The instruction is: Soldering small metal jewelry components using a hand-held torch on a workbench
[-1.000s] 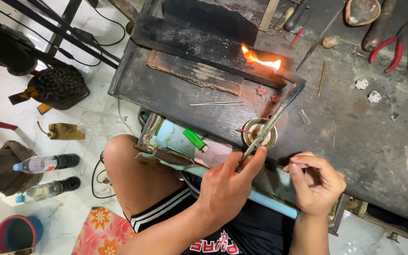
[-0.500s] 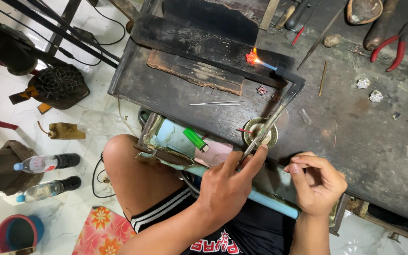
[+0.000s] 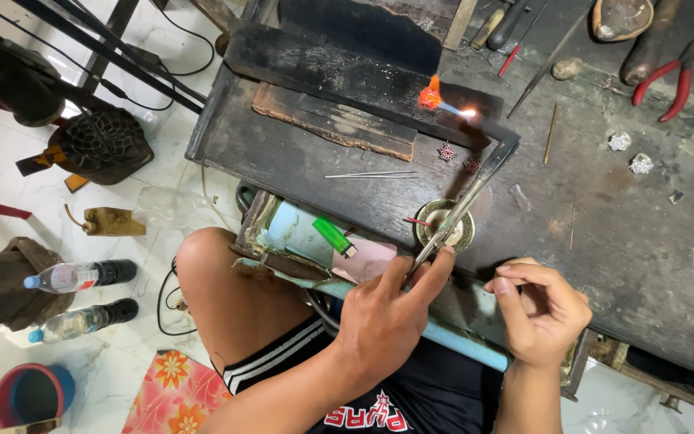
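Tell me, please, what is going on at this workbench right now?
A seated person's left hand holds a thin metal torch whose flame plays on a small glowing piece on a dark board. The right hand hovers half-curled at the bench's edge. A small brass bowl sits beneath the torch.

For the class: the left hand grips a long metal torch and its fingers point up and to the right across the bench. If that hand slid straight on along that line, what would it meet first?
Most likely the small round brass dish, just beyond the left hand under the torch. Depth is unclear, so the hand might pass above its rim.
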